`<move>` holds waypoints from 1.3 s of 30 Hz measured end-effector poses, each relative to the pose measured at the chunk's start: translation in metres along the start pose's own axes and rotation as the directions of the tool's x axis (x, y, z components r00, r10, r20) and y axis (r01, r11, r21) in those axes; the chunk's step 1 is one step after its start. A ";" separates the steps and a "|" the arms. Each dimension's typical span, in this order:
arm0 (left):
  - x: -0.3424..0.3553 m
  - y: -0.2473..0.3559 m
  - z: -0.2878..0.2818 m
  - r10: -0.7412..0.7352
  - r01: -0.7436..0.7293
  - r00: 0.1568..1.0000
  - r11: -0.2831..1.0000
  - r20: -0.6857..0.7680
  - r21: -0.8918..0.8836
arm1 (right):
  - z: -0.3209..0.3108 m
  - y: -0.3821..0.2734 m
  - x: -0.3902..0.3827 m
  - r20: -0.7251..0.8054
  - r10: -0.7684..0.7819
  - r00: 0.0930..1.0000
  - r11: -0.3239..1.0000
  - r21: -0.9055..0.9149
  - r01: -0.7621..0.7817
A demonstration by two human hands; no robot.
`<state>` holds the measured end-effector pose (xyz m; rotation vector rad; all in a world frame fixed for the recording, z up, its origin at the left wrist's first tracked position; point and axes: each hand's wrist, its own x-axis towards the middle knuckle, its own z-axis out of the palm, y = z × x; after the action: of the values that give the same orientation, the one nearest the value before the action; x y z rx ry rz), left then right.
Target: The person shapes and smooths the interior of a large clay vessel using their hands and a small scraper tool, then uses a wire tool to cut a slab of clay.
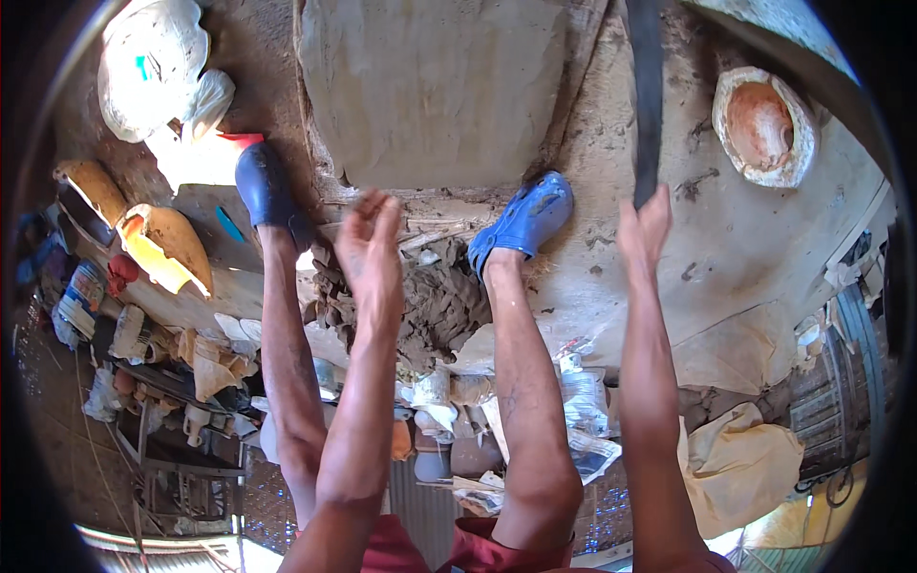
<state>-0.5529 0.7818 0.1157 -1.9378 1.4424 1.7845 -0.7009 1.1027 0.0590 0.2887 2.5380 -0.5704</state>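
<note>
A long, dark, flat strip [647, 95] runs from my right hand [646, 229] to the top edge of the view. My right hand is closed round its near end, to the right of a wide slab of smooth grey clay [435, 91]. Its material I cannot make out. My left hand [371, 250] hovers in front of the slab's near left corner, above a heap of dark, lumpy clay [444, 306]. Its fingers are loosely bent and apart, slightly blurred, with nothing visible in them. My feet, in blue clogs [523, 222], stand either side of the clay heap.
A pale-rimmed hollow mould [764, 126] with a reddish inside lies at the far right. At left are white plastic bags [153, 72] and a broken orange-tan pot [164, 250]. Tan cloth [745, 468] lies at lower right. Several pots and papers sit behind my legs.
</note>
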 end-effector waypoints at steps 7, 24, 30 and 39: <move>0.038 -0.074 0.042 -0.434 0.390 0.898 0.706 0.075 -0.591 | 0.070 -0.043 0.026 -0.358 -0.073 0.931 0.987 -0.162 0.015; 0.044 -0.054 0.053 -0.530 0.435 0.846 0.630 0.053 -0.643 | 0.140 -0.097 -0.056 -0.019 0.448 0.894 0.786 0.485 -0.384; 0.053 -0.052 0.045 -0.469 0.408 0.879 0.648 0.085 -0.643 | 0.152 -0.112 -0.094 0.197 0.504 0.841 0.182 0.928 -0.326; 0.044 0.008 -0.005 -0.475 0.442 0.874 0.864 0.102 0.239 | 0.172 -0.184 -0.110 0.291 0.600 0.745 0.233 0.827 -0.511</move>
<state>-0.5624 0.7510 0.0846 -1.7928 0.9608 1.4622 -0.5894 0.8518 0.0458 1.5698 1.6961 -1.5354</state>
